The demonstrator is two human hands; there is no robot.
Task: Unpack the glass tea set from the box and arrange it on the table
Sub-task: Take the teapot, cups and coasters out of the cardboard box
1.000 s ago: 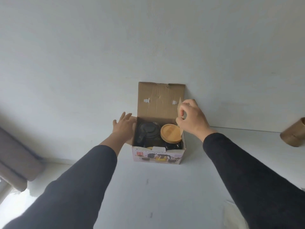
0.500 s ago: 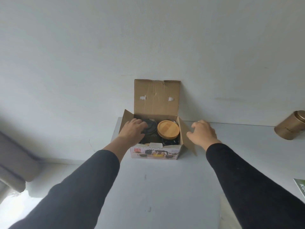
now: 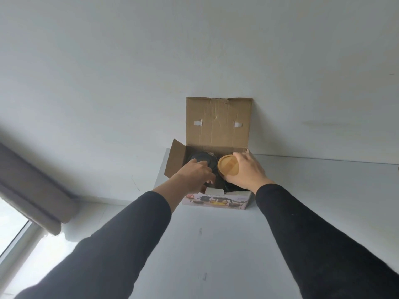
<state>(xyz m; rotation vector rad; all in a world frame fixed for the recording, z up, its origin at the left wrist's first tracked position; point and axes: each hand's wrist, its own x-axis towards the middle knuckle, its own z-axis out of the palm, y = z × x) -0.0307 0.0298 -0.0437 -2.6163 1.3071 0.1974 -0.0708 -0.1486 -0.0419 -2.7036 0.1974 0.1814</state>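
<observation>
An open cardboard box (image 3: 218, 124) stands on the white table (image 3: 216, 244) against the wall, lid flap upright and a picture of the tea set on its front. Inside lie dark glass pieces (image 3: 203, 159) on the left and a vessel with a round bamboo lid (image 3: 228, 167) on the right. My left hand (image 3: 194, 175) reaches into the left half, fingers curled down among the dark glass; what they hold is hidden. My right hand (image 3: 246, 171) grips the bamboo lid by its right rim.
The box's left side flap (image 3: 174, 158) sticks out to the left. A white wall rises right behind the box. A grey curtain (image 3: 32, 186) and a bright window (image 3: 13, 229) are at the lower left, beyond the table's left edge.
My right hand moved from the table beside the box onto the bamboo lid. My left hand slid forward and deeper into the box's left half. The view tilted slightly.
</observation>
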